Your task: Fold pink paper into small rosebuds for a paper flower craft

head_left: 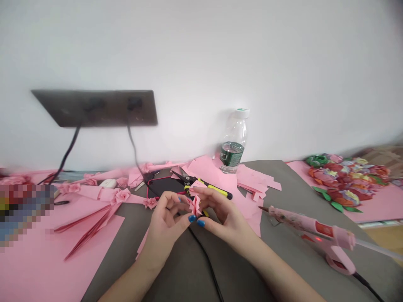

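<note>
Between my two hands, over the middle of the grey table (176, 268), is a small folded pink paper flower (195, 204) with pointed layers. My left hand (168, 218) pinches it from the left, thumb at its base and fingers curled. From the other side my right hand (222, 214) grips it with the thumb low and the fingers bent over the top. Just behind the hands lie pliers (217, 188) with yellow and black handles, and a dark phone (163, 186) with a pink edge.
A pink glue gun (315, 230) with a small red light lies at right. Behind stands a water bottle (234, 142) on pink paper. Finished pink paper roses (121, 195) and pink sheets (78, 251) cover the left. A black cable (204, 256) crosses the front; coloured flowers (346, 180) lie far right.
</note>
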### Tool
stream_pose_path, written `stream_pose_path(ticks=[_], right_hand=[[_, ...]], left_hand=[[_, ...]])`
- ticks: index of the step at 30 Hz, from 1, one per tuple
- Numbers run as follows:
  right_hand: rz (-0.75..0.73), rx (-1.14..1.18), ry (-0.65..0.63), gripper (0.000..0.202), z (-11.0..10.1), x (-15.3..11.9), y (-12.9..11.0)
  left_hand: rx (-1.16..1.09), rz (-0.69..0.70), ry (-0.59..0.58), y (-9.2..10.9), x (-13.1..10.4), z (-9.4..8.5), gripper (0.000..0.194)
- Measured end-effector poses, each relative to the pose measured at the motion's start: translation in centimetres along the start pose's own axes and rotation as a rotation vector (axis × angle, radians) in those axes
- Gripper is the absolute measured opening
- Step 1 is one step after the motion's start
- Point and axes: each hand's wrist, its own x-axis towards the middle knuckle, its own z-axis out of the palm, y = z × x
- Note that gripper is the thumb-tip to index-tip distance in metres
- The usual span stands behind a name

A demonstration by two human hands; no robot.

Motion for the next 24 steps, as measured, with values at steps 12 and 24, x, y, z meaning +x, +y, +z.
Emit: stream_pose_path(ticks=[12,24], right_hand=[[-0.126,-0.119,0.037,0.016,0.65,-0.02,-0.52],[-0.036,-0.081,0.083,0.012,0.56,0.04,-0.52]], left_hand=[[0.180,0.156,-0.032,0.07,0.15,0.07,0.005],[0.239,0.060,0.142,0.40,-0.11,0.44,0.010]])
